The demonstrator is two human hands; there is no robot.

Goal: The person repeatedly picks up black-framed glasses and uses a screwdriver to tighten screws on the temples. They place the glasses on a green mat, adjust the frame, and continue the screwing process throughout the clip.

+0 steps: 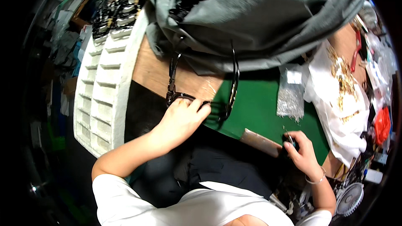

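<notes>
My left hand (184,115) is closed on a black eyeglass frame (233,88), gripping it at the front by the near side. Both temples of the frame stand unfolded, pointing away from me. My right hand (302,152) is closed around a small tool (289,137) with a thin metal tip and a dark handle; its exact kind is mostly hidden by the fingers. This hand is low over the right edge of the green mat (255,100), beside a flat, worn brownish block (260,141). The tool and the frame are well apart.
A clear bag of tiny silver pieces (290,96) lies on the mat. Right of it is a white plastic bag with gold metal parts (344,84). A white compartment tray (100,96) at left holds black frames at its far end. Grey cloth (251,25) bunches beneath shiny black pieces. A fan (350,199) stands lower right.
</notes>
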